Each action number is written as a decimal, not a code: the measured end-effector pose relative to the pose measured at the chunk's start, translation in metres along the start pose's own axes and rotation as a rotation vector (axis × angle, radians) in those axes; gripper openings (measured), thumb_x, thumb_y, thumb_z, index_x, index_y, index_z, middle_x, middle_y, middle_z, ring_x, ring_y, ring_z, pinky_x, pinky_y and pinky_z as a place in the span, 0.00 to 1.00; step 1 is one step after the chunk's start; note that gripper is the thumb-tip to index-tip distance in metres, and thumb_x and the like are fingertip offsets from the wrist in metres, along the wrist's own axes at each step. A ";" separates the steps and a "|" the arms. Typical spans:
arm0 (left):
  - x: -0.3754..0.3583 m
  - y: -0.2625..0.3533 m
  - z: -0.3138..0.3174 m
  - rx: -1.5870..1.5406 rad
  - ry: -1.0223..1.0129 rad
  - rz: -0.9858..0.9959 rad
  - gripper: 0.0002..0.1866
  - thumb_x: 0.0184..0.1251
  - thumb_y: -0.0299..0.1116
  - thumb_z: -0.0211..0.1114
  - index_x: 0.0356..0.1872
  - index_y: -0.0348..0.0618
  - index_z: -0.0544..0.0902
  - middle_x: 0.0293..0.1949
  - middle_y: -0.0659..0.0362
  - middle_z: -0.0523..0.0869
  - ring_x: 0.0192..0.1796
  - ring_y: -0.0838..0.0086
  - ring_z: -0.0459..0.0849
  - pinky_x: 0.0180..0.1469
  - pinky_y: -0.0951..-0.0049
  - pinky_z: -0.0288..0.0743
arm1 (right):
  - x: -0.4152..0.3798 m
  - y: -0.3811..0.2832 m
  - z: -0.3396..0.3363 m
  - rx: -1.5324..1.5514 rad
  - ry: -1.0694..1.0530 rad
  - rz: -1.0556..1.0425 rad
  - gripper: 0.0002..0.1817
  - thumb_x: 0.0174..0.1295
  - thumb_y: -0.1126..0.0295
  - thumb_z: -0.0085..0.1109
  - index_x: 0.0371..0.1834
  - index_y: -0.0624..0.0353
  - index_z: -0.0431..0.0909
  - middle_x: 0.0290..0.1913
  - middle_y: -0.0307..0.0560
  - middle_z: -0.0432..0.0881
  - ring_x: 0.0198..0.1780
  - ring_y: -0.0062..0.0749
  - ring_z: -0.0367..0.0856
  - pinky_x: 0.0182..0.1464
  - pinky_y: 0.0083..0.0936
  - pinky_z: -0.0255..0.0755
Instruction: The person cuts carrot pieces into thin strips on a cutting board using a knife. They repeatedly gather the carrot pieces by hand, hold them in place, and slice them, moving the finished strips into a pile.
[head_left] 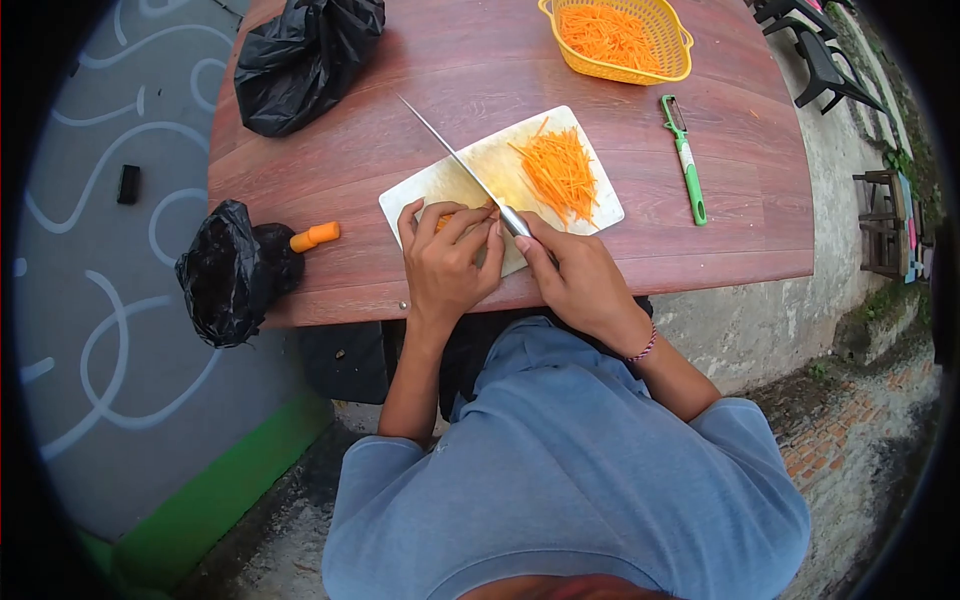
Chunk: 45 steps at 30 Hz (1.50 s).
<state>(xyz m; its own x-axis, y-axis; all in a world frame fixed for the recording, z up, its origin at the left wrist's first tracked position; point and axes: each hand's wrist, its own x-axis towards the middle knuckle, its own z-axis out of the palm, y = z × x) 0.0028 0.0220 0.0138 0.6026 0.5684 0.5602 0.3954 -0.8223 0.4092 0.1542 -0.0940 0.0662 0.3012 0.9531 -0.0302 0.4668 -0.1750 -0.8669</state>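
Note:
A knife point(455, 156) with a silver handle is in my right hand point(582, 275), its blade pointing to the upper left across the white cutting board point(408, 188). My left hand point(450, 262) rests on the board's front part, fingers bent over an orange piece of carrot point(446, 220) that is mostly hidden beneath them. The fingertips are close to the blade near the handle. A pile of shredded carrot point(558, 175) lies on the right half of the board.
Beyond the board stands a yellow basket point(683, 60) of shredded carrot. A green-and-white peeler point(687, 165) lies right of the board. Black plastic bags point(300, 65) lie at the back left and front left, with an orange carrot piece point(316, 236) by the nearer one. The wooden table's point(740, 240) front edge is close.

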 end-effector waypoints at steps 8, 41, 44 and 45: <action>0.001 0.001 -0.001 0.006 0.003 -0.002 0.05 0.64 0.27 0.75 0.39 0.44 0.95 0.45 0.66 0.95 0.50 0.67 0.89 0.68 0.53 0.70 | -0.028 0.010 -0.031 0.014 -0.036 0.156 0.22 0.81 0.66 0.59 0.72 0.64 0.81 0.31 0.66 0.85 0.33 0.56 0.88 0.40 0.40 0.79; 0.001 -0.001 -0.001 -0.004 0.028 0.035 0.03 0.62 0.27 0.76 0.35 0.41 0.93 0.41 0.60 0.94 0.50 0.63 0.89 0.64 0.52 0.75 | -0.026 -0.001 0.001 -0.084 0.025 -0.019 0.19 0.80 0.66 0.59 0.66 0.69 0.81 0.37 0.70 0.87 0.40 0.66 0.89 0.41 0.52 0.80; 0.001 -0.003 0.000 0.001 0.027 0.044 0.03 0.62 0.27 0.76 0.34 0.41 0.93 0.40 0.60 0.94 0.49 0.62 0.89 0.63 0.52 0.76 | -0.005 -0.002 0.009 -0.092 0.014 -0.035 0.19 0.80 0.65 0.58 0.65 0.68 0.80 0.35 0.68 0.87 0.39 0.65 0.89 0.41 0.55 0.79; 0.000 -0.003 0.000 0.003 0.028 0.042 0.03 0.62 0.27 0.76 0.34 0.41 0.93 0.40 0.60 0.93 0.49 0.62 0.89 0.63 0.52 0.76 | -0.001 0.001 0.009 -0.091 0.020 -0.032 0.19 0.80 0.65 0.58 0.65 0.68 0.80 0.35 0.68 0.87 0.39 0.65 0.89 0.41 0.55 0.79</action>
<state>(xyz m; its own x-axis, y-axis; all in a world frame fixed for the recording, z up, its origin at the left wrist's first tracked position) 0.0018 0.0243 0.0132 0.5987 0.5340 0.5970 0.3723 -0.8455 0.3829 0.1468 -0.0932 0.0609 0.3008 0.9537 0.0077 0.5501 -0.1669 -0.8182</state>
